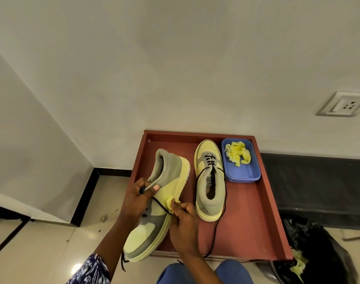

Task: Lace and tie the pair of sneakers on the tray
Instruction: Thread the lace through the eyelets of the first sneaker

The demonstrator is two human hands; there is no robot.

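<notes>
The left hand [137, 198] grips the collar of a yellow-green and grey suede sneaker [154, 203], thumb clamped over the thin black lace [160, 204]. The right hand [184, 218] pinches that lace and a scrap of yellow paper [171, 201] at the shoe's right side. The lace runs taut between both hands, so the next threading looks to fall to the right hand. The shoe lies tilted, toe nearest, heel far, over the near-left edge of the red-brown wooden tray [257, 212]. Its half-laced mate [210, 181] stands to the right, toe far.
</notes>
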